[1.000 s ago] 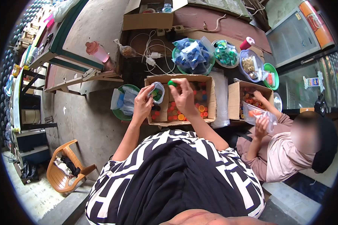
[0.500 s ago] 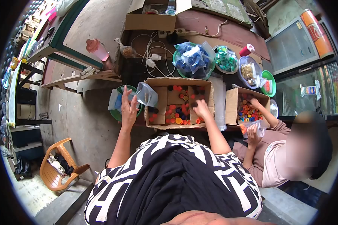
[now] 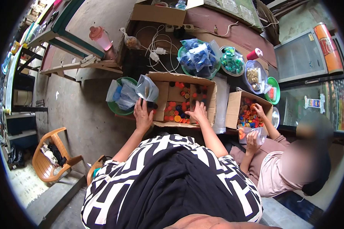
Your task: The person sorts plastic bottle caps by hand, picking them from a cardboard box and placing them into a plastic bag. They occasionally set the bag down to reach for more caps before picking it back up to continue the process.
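Observation:
My left hand (image 3: 143, 117) is at the near left edge of a cardboard box (image 3: 213, 102), fingers spread and nothing between them. Just beyond its fingertips a clear plastic bag (image 3: 147, 88) stands with its mouth open, between the box and a green basin (image 3: 113, 106). Over the right part of the same box, my right hand (image 3: 199, 113) has its fingers stretched out among the caps. Red, orange and black plastic caps (image 3: 177, 118) lie loose on the bottom of the box, thickest near the front wall.
To the right, another person's hand (image 3: 259, 110) works in a second box (image 3: 232, 114) of caps; their other hand holds a bag. Behind stand basins of bagged blue (image 3: 199, 57) and green caps (image 3: 232, 60). White cables (image 3: 155, 55) lie on the table.
My left hand has come down from beside the plastic bag to the box's near left edge. My right hand has shifted slightly left and its fingers have spread.

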A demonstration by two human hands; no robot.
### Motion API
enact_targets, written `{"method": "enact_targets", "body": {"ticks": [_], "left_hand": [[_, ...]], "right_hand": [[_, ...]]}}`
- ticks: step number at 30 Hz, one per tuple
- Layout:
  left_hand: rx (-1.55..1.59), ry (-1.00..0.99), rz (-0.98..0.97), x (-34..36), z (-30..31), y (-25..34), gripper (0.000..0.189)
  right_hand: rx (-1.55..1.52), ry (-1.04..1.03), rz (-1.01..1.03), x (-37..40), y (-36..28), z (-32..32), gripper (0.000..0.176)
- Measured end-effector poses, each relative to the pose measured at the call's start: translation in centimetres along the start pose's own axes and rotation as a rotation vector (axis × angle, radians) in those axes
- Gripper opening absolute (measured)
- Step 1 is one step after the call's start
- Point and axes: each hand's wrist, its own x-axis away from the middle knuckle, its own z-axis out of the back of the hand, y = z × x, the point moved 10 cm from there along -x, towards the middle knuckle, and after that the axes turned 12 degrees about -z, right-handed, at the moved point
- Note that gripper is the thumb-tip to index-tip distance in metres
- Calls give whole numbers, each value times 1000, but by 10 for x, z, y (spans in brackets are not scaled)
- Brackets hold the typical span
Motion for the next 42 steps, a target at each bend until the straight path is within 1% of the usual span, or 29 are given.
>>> {"method": "enact_targets", "body": {"ticks": [2, 3, 4, 6, 7, 8, 11, 13, 14, 17, 23, 25, 26, 28, 29, 30, 32, 33, 35, 36, 37, 38, 39, 40, 41, 42], "left_hand": [[-63, -13, 29, -1, -7, -1, 68], [-61, -6, 29, -1, -9, -3, 68], [-59, -2, 46, -1, -8, -5, 68], [-117, -31, 25, -1, -9, -4, 67], [-113, -13, 31, 1, -8, -6, 68], [-111, -15, 41, 2, -9, -8, 68], [-125, 0, 47, 1, -9, -7, 68], [-136, 3, 49, 0, -6, -5, 66], [-152, 1, 46, 0, -5, -5, 65], [-152, 11, 61, 0, -5, -5, 67], [-161, 14, 76, 0, -4, -5, 69], [-163, 15, 72, 1, -5, -5, 69], [-169, 13, 69, 1, -6, -6, 72], [-179, 12, 59, 1, -7, -7, 74], [-187, 1, 65, 1, -9, -8, 75], [-195, -13, 69, 1, -10, -8, 76], [-198, 4, 61, 0, -5, -2, 74], [-200, 25, 64, -1, -1, 0, 72], [-202, 45, 36, -1, 3, 7, 71], [-198, 69, 27, 1, 6, 11, 71], [-189, 111, -29, 0, 13, 24, 65], [-186, 105, -50, 2, 12, 33, 65], [-140, 89, -99, 4, 8, 45, 61], [-91, 73, -152, 1, 5, 62, 58], [-11, 43, -225, 0, 2, 83, 53], [70, 31, -321, -1, -6, 100, 48]], "right_hand": [[-20, -130, 6, -2, -1, -18, 84], [-24, -101, 13, -6, 1, -21, 75], [-10, -106, 24, -12, 4, -27, 75], [-129, -72, 45, -25, 9, -25, 63], [-149, -115, -2, -31, 15, -19, 55], [-165, -148, -39, -34, 21, -11, 53], [-213, -147, -3, -49, 40, 4, 53], [-272, -268, 21, -57, 46, -7, 52], [-264, -267, 24, -62, 47, -11, 52], [-189, -246, 41, -69, 45, -14, 51], [-156, -251, 13, -51, 32, -3, 42], [-96, -79, 104, -45, 22, 0, 36], [-99, -78, 103, -43, 21, -6, 36], [62, 76, 77, -34, 13, -4, 26], [151, 71, 59, -36, 8, -13, 30], [193, 117, 42, -38, 5, -22, 34], [140, 69, 26, -25, -5, -12, 45], [125, 75, 14, -28, -1, -9, 45], [88, -17, 90, -37, 4, -9, 50], [54, -20, 123, -46, 12, -12, 45], [-13, -101, 105, -56, 21, -14, 44], [-81, -179, 87, -62, 29, -17, 44], [-96, -169, 71, -62, 32, -11, 44], [-113, -214, 75, -59, 32, -9, 41], [-129, -258, 77, -56, 31, -8, 39], [-85, -267, 75, -55, 30, -10, 42]]}}
